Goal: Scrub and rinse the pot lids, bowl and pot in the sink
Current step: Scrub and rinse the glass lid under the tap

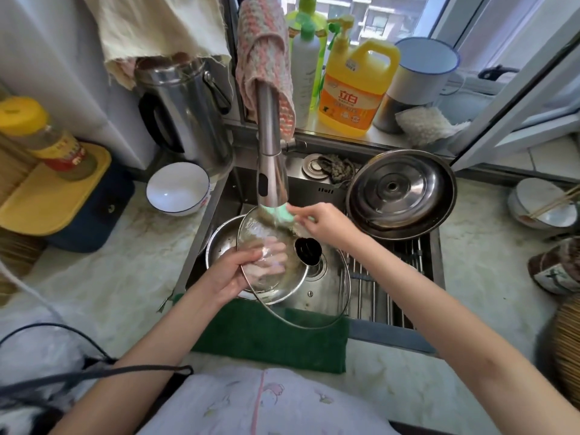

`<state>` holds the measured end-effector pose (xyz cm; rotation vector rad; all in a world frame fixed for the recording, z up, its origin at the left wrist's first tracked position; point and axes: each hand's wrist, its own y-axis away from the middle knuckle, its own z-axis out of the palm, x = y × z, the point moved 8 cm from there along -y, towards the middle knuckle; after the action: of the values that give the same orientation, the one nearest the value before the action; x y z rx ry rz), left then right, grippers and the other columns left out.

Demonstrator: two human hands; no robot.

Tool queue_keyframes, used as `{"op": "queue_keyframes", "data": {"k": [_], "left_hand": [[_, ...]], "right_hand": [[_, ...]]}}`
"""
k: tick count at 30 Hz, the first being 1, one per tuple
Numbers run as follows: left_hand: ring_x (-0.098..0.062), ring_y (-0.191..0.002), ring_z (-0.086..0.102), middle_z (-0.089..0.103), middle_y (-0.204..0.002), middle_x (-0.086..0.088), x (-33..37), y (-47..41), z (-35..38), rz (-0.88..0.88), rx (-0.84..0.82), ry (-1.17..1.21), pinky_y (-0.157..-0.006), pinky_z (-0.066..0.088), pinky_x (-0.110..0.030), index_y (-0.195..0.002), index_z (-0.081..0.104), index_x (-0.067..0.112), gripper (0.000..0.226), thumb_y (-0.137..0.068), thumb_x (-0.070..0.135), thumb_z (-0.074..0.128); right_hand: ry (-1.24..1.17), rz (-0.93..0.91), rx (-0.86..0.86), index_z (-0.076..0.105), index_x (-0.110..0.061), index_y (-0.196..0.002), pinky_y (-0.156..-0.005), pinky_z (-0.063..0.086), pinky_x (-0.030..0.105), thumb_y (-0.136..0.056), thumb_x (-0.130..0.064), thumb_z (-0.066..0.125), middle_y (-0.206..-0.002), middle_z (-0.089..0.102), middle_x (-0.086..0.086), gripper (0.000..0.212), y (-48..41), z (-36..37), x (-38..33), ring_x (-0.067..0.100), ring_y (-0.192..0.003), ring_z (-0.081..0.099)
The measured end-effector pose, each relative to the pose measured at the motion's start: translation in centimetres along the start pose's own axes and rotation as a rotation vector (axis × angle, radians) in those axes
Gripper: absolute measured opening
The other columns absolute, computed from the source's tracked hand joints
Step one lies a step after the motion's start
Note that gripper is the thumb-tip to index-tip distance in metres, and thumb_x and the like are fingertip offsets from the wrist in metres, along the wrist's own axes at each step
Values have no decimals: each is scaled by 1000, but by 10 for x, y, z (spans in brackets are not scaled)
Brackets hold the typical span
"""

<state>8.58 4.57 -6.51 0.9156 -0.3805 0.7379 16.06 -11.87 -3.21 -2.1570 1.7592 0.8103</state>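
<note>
**Glass Lid Scrubbed Beneath the Faucet**

The fingers point(273, 257) of the left hand point(241, 271) are curled under the glass pot lid point(270, 230) and can be seen through the glass. The thumb is laid over the rim, so the lid is clamped at its left edge. The lid is held tilted above the sink point(436, 268) at the centre of the frame, with its black knob point(306, 251) turned upward.

The fingers point(303, 215) of the right hand point(323, 224) are pinched together on a green sponge point(284, 213). The sponge is pressed to the lid's upper rim, just under the faucet head point(271, 183).

Below the lid and to its left, a steel pot point(219, 243) is seen inside the sink. A steel lid point(401, 196) is laid over the sink's right side, above a wire rack point(395, 277). A white bowl point(177, 188) with a blue rim is stood on the desk point(131, 277), left of the sink. A green towel point(273, 337) is draped over the sink's front edge. A yellow detergent bottle point(354, 89) is kept on the windowsill at the top of the frame.
</note>
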Motion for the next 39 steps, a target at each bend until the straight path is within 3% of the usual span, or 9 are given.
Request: {"op": "queue_keyframes", "data": {"k": [2,6,11,15,20,24,29,34,39], "left_hand": [[-30,-85,72,71,-99,-21,-1,-1,3,3,-12,-3,-73,59,-40,-107,62,-5,30,-83,-6,46],[-25,-74,73,73,-87,-17,-3,0,3,1,-10,-24,-58,59,-33,-86,75,1,30,-79,-6,46],[-33,-98,68,66,-114,-23,-11,-4,2,-41,-30,-26,-73,59,-40,-121,52,-9,44,-78,-6,55],[-34,-95,69,67,-110,-22,-12,-4,3,-29,-31,-47,-75,59,-41,-118,56,-6,42,-76,-6,53],[-35,-101,66,65,-116,-24,-7,-5,2,-17,-36,-33,-86,54,-45,-116,57,-7,38,-78,-8,54],[-35,-102,66,65,-116,-24,-7,-3,-2,-4,-44,-61,-88,53,-46,-110,63,-3,35,-76,-9,58],[-39,-110,61,62,-120,-25,-6,-2,-6,-9,-45,-47,-91,52,-46,-119,55,-7,45,-74,-5,58],[-42,-107,62,62,-116,-29,-6,0,-6,-4,-38,-27,-85,55,-47,-116,52,-11,40,-76,-11,56],[-39,-107,63,61,-120,-27,-8,-2,4,-11,-48,-47,-78,58,-42,-122,53,-9,50,-72,-3,56]], "right_hand": [[28,106,41,62,-27,-126,-67,47,29,-95,-25,53,-108,72,3,32,-5,-5,16,14,-69,64],[-74,-172,-146,59,-34,-128,-58,49,31,-94,-24,54,-95,74,-6,36,23,22,-30,8,-50,54],[41,104,27,62,-28,-126,-60,37,26,-95,-26,54,-100,73,8,32,6,1,12,8,-52,45],[-182,-140,-153,58,-37,-127,-55,46,32,-94,-27,55,-104,73,-2,35,23,27,-29,9,-48,52],[-81,191,11,62,-29,-126,-54,39,24,-95,-27,53,-95,74,1,33,-1,4,28,11,-54,52],[-207,-117,-146,59,-39,-125,-60,51,30,-93,-25,54,-105,73,-5,36,20,28,-23,9,-53,56],[-48,193,15,62,-23,-126,-48,34,20,-95,-20,51,-86,71,3,34,6,5,36,4,-46,43],[-216,-19,-117,51,-55,-122,-70,55,38,-92,-36,48,-102,73,3,36,24,31,15,23,-75,69],[-117,167,31,62,-24,-126,-55,43,20,-95,-21,52,-93,73,0,33,16,7,36,9,-52,54]]}}
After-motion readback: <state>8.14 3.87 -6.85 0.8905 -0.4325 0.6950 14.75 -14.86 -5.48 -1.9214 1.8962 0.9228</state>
